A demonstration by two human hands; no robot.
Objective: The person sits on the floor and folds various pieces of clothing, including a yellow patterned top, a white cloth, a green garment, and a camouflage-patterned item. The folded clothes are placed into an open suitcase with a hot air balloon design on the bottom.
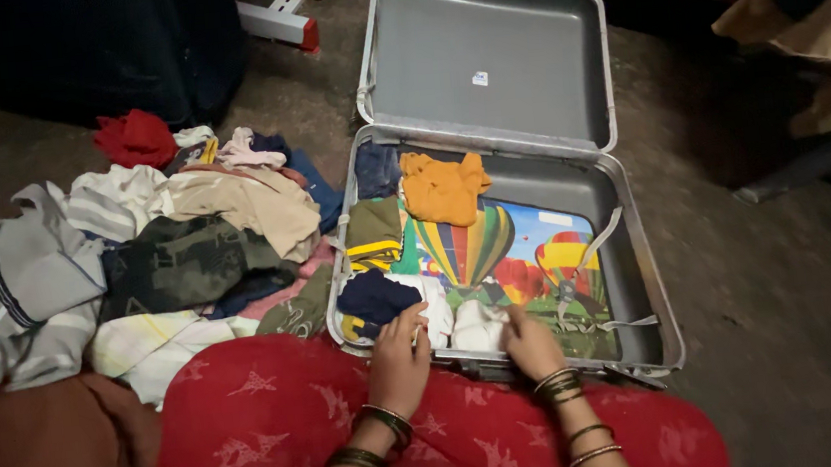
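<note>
Pressing down with curled fingers, the left hand (398, 350) and the right hand (528, 342) each rest on white folded cloth (476, 326) at the near edge of the open grey suitcase (637, 244), beside an orange garment (444, 189) and a clothes pile (166, 245) on the floor.

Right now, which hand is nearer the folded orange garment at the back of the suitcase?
Left, narrowly. The left hand sits at the near edge below the orange garment; the right hand rests on white cloth, further right.
</note>
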